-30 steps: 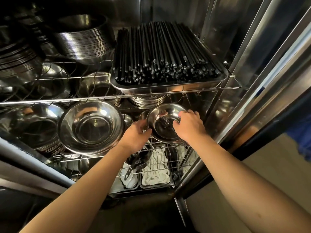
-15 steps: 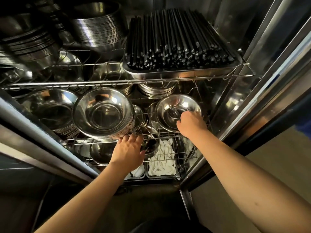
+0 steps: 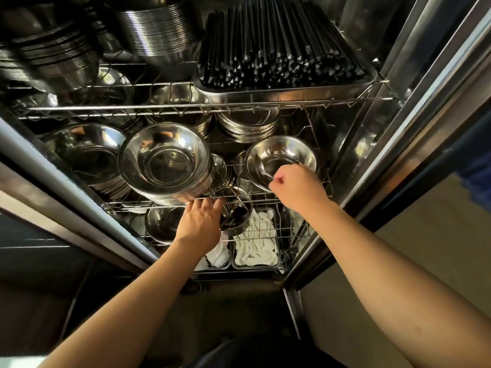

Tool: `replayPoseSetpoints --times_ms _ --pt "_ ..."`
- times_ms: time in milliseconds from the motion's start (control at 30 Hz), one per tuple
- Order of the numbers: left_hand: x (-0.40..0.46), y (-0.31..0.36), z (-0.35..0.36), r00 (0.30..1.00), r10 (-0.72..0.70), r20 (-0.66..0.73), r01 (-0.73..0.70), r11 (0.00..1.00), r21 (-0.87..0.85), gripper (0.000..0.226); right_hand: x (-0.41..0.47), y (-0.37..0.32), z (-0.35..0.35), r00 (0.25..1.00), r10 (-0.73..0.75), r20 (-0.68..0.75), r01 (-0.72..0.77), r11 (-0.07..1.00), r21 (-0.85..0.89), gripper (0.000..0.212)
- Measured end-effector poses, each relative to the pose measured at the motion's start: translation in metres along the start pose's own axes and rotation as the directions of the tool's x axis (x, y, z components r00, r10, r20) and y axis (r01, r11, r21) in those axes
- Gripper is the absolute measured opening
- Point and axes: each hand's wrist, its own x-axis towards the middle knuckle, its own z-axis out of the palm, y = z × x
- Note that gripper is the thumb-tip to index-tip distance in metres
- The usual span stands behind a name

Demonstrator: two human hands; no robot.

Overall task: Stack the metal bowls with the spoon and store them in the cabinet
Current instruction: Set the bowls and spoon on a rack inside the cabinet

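Left hand [image 3: 199, 224] off the small bowl stack [image 3: 280, 162] since a second ago, now dropped to the front rail of the middle shelf [image 3: 164, 201], fingers loosely open against the wire, gripping nothing visible. Right hand [image 3: 297, 188] alone at the stack's near rim, fingers curled shut; whether pinching the rim or just the spoon [image 3: 265, 172], cannot tell. Spoon handle visible inside the top bowl, just beside the knuckles.

Stack sits at the right end of the middle shelf, tilted toward the front, touching the wire. Judgement: placement essentially done, only final seating and release left, then arms out.

Around:
- large bowl stack [image 3: 164, 163] mid-shelf, leaning over the front rail, just above the left hand. Likely to shift if the rail gets bumped.
- plate pile [image 3: 247, 126] right behind the small stack, limits push-in depth.
- chopstick tray [image 3: 284, 87] on the upper shelf directly overhead, tight headroom for lifting the wrist.
- dark cup [image 3: 236, 217] and white spoons [image 3: 256, 245] in trays on the bottom shelf, under the left hand.
- Cabinet door frame [image 3: 414, 107] close on the right, narrow exit for the right forearm.
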Motion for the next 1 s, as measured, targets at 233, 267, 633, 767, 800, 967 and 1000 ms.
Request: replayPoseSetpoints --times_ms 233,267,633,767,800,967,1000 --pt "-0.001 0.000 -0.006 1.000 -0.012 -0.010 0.010 0.994 -0.111 0.065 -0.046 -0.001 -0.005 0.952 -0.110 0.284 0.037 0.968 0.249 0.007" --pt "-0.002 0.000 -0.007 1.000 -0.016 -0.018 0.014 0.992 -0.127 0.067 -0.051 0.003 -0.001 0.934 -0.114 0.339 0.020 0.963 0.269 0.006" --pt "-0.001 0.004 -0.004 0.998 -0.048 -0.035 0.041 0.984 -0.172 0.077 -0.034 0.024 0.094 0.797 0.133 0.589 -0.405 0.842 0.357 0.024" --pt "-0.004 0.005 -0.001 0.997 -0.058 -0.050 0.047 0.981 -0.189 0.077 -0.016 0.013 0.120 0.688 0.252 0.680 -0.647 0.636 0.419 0.023" --pt "-0.004 0.004 -0.001 0.997 -0.061 -0.049 0.050 0.980 -0.191 0.078 -0.011 0.009 0.126 0.658 0.273 0.702 -0.696 0.577 0.428 0.020" --pt "-0.005 0.005 -0.003 0.997 -0.051 -0.055 0.039 0.979 -0.200 0.078 0.011 -0.004 0.144 0.549 0.331 0.768 -0.812 0.430 0.395 0.007" --pt "-0.005 0.004 -0.002 0.997 -0.049 -0.055 0.037 0.979 -0.199 0.076 0.014 -0.006 0.148 0.543 0.346 0.765 -0.822 0.405 0.400 0.009"
